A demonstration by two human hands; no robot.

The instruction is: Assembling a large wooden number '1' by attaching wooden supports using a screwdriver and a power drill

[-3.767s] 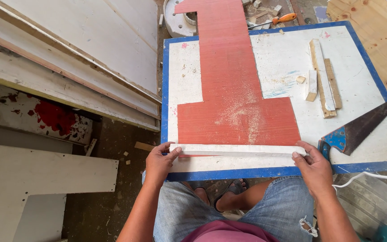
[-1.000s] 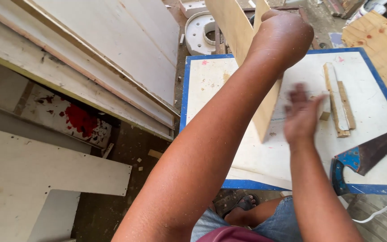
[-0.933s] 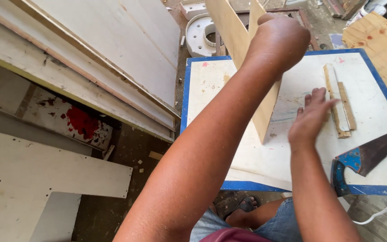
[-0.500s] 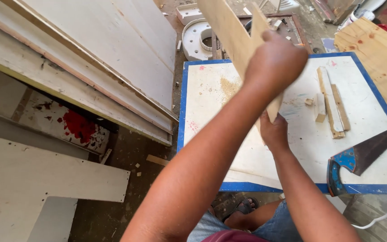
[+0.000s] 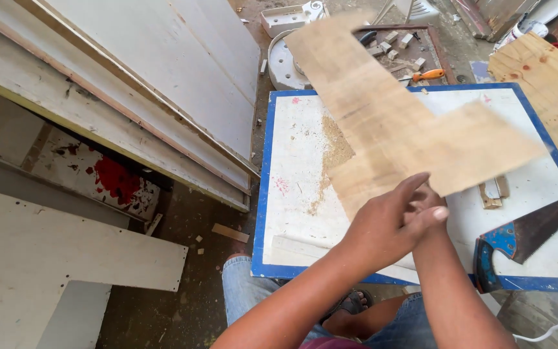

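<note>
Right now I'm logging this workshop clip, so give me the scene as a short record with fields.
Held: L-shaped board, bare wood side up, blurred, lifted over the table
Left hand: grips the board's near edge
Right hand: mostly hidden behind the left, at the same edge
On table: sawdust, handsaw at right
Left of table: white panels leaning

L-shaped plywood piece [image 5: 395,136] held above the desk [image 5: 292,194], both hands at its near edge — left hand [image 5: 382,226] in front of the right hand [image 5: 424,200]. Handsaw [image 5: 524,236] lies on the desk's right near corner, small wood strips [image 5: 493,192] just behind it. Stacked boards [image 5: 130,97] lean left of the desk; a loose panel [image 5: 66,258] on the floor nearer left.
</note>
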